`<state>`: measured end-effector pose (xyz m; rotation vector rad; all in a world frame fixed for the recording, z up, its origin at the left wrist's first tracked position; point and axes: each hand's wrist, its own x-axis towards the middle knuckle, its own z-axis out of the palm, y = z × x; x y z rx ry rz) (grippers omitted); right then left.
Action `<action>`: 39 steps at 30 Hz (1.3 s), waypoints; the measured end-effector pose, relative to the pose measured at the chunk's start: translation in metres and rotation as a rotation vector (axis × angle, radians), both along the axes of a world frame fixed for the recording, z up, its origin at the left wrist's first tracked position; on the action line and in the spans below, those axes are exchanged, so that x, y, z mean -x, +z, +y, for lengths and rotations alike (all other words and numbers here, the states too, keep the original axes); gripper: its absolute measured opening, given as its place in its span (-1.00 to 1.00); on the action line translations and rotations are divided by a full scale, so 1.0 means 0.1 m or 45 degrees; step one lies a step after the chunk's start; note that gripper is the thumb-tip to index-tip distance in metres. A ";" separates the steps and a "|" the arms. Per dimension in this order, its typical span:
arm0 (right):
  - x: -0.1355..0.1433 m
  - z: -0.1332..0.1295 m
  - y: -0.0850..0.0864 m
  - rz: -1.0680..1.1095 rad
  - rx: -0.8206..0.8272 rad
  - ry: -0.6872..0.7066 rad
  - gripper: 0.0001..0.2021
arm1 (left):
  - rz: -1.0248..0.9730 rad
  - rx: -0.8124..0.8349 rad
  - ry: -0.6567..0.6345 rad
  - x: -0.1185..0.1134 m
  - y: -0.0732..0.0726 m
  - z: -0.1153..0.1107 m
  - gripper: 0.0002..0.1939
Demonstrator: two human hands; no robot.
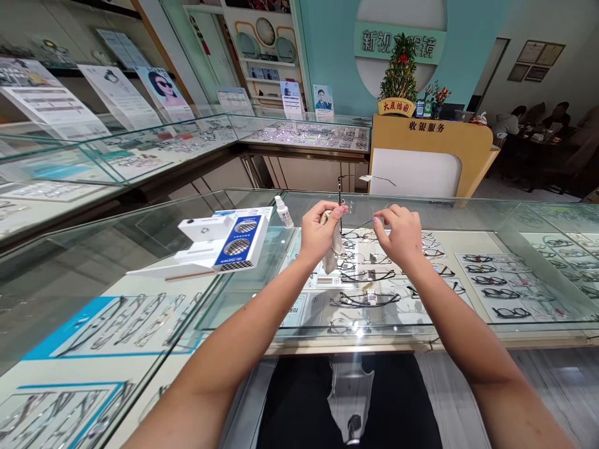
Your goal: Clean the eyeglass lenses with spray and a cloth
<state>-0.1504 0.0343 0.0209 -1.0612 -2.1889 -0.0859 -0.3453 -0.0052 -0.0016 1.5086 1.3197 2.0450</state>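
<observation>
Above the glass counter, my left hand (320, 232) is closed round a pale cloth (331, 260) and grips the front of a pair of eyeglasses (339, 187) at the same time. The frame is dark and thin, turned edge-on. One temple stretches to the right at the top, with a small white tag (366, 178) on it. My right hand (401, 236) has its thumb and fingers drawn together by the end of the lower temple. Its fingertips seem to pinch that temple, though the contact is small to see. The cloth's tail hangs below my left palm.
A small white spray bottle (283, 212) and an opened blue-and-white box (238, 242) stand on the glass to the left. Rows of eyeglasses (367, 299) lie inside the showcase. Past it are a yellow service desk (430, 140) and people (559, 115) seated far right.
</observation>
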 end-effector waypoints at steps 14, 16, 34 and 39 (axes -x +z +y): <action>0.01 -0.01 0.01 -0.218 0.135 0.084 -0.61 | -0.093 -0.084 0.193 0.07 -0.01 0.05 -0.61; 0.01 0.01 -0.02 -0.192 0.092 0.100 -0.63 | -0.041 -0.040 0.129 0.05 0.00 0.02 -0.59; 0.18 -0.04 -0.25 0.287 0.285 0.637 -0.60 | 0.314 0.040 -0.209 -0.04 0.00 -0.07 -0.62; 0.20 -0.06 -0.25 0.369 0.286 0.665 -0.68 | 0.276 0.079 -0.261 -0.04 0.00 -0.08 -0.65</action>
